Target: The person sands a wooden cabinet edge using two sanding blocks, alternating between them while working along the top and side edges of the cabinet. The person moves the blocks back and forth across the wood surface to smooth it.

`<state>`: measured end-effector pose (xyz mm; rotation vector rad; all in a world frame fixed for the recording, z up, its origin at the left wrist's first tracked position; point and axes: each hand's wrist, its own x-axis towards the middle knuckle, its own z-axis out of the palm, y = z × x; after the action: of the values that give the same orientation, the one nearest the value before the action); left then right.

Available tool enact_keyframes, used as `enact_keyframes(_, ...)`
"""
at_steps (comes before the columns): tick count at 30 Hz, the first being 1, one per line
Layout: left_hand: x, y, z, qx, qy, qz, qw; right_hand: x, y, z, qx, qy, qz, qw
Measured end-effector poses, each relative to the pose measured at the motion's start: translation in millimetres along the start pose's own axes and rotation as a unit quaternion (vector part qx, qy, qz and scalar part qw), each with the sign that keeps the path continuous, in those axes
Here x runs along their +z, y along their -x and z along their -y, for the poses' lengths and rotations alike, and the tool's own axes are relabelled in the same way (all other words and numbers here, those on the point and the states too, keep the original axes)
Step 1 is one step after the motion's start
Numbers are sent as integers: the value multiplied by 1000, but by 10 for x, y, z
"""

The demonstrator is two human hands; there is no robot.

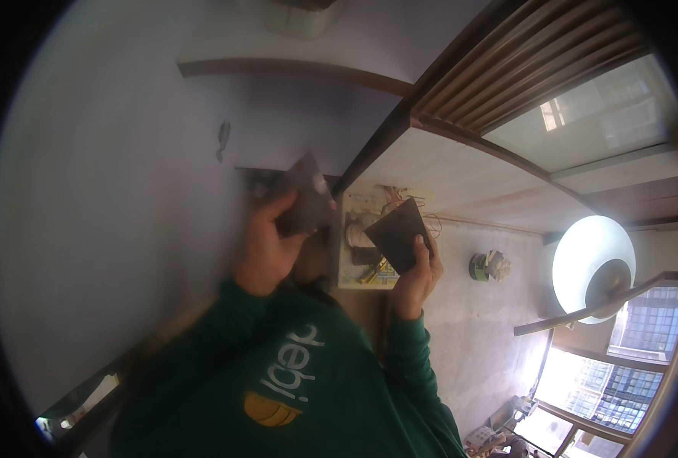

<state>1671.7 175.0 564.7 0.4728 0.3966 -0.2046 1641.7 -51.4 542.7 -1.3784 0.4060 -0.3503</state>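
Note:
My left hand [270, 240] holds a dark, flat piece [309, 194] between thumb and fingers; that side of the picture is hazy, and what the piece is cannot be told. To its right, my right hand [419, 275] grips a dark square sheet [400, 236] by its lower right edge, thumb on its face. The two pieces are apart, both raised before my green sweatshirt. Behind the right one lies a pale tray or board [367, 286] with copper-coloured wire [394, 197], a whitish roll and a yellow-handled tool [376, 270].
A green tin [478, 267] with crumpled material beside it stands past the board. A brown wooden frame [373, 140] crosses the upper view. A lit round lamp [593, 257] and windows [613, 395] are at the right. More objects lie at the lower right.

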Motion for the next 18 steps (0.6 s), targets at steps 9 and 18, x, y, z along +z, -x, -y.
enact_keyframes(9,-198,-81,518,-57,49,-62,995,343,212,-420,69,9,8,998)
enact_keyframes(18,-423,-640,577,-47,40,-136,989,583,328,-617,97,166,43,980)
